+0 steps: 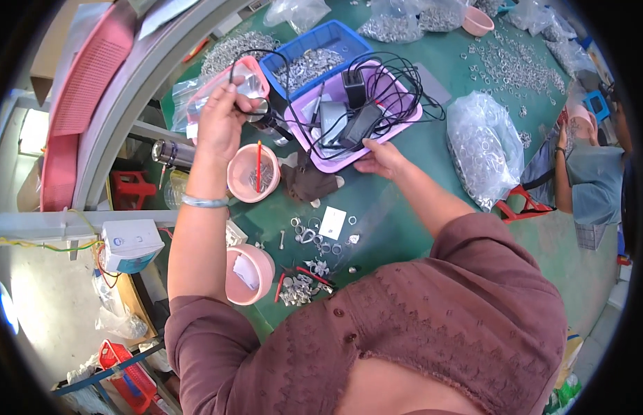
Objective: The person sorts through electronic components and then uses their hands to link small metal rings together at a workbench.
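Note:
My left hand [221, 117] is raised at the left, its fingers closed on a black cable that loops across to the purple basket [333, 164]. My right hand [382, 159] grips the basket's near right edge, thumb over the rim. Inside lie black power adapters [363, 125], a grey box-shaped piece [333, 119] and a tangle of black cables [419, 84]. Just right of my left hand is a dark metal cylinder [267, 123]. Below it stands a pink cup [235, 181] with a red stick [258, 166] and small metal pieces; a dark brown cloth [309, 181] lies beside it.
Behind the basket is a blue tray [359, 43] of metal parts. A clear bag of rings [484, 149] sits at right, with loose rings [511, 69] beyond. Nearer me are a pink bucket [266, 273], a white card [332, 223] and red-handled pliers [314, 277]. Another person [594, 180] sits far right.

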### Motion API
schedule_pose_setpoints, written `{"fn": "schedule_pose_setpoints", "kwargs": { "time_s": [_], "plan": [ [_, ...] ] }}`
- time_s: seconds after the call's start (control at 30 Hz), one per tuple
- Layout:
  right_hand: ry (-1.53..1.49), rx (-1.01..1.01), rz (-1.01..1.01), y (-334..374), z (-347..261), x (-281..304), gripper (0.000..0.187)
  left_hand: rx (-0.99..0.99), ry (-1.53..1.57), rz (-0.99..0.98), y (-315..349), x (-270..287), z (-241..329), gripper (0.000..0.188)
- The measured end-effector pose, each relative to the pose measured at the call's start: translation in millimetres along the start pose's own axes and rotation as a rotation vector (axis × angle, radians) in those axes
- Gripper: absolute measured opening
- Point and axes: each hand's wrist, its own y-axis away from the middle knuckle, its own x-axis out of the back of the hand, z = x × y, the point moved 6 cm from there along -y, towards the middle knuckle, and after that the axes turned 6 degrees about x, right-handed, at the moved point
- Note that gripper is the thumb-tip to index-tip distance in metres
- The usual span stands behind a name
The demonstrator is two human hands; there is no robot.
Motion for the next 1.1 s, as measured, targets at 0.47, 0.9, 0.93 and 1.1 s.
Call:
{"fn": "schedule_pose_setpoints", "kwargs": {
  "time_s": [0.47, 0.9, 0.93, 1.1],
  "plan": [
    [1.604, 0.824, -0.296, 36.2, -24.1, -101.9, 0.022, -0.093, 0.062, -0.105, -8.4, -3.2, 20.5, 0.014],
    [0.794, 1.456, 0.088, 191.1, -264.3, -78.0, 0.019, -0.219, -0.372, 0.322, 3.4, 12.1, 15.4, 0.020],
    [0.831, 1.378, 0.078, 198.4, -274.7, -82.2, 0.018, -0.379, -0.627, 0.404, 6.6, 9.1, 22.4, 0.026],
    [1.174, 1.021, -0.071, 175.0, -276.8, -71.4, 0.019, -0.576, -1.190, 0.416, 39.0, -50.4, 2.7, 0.028]
  ]
}}
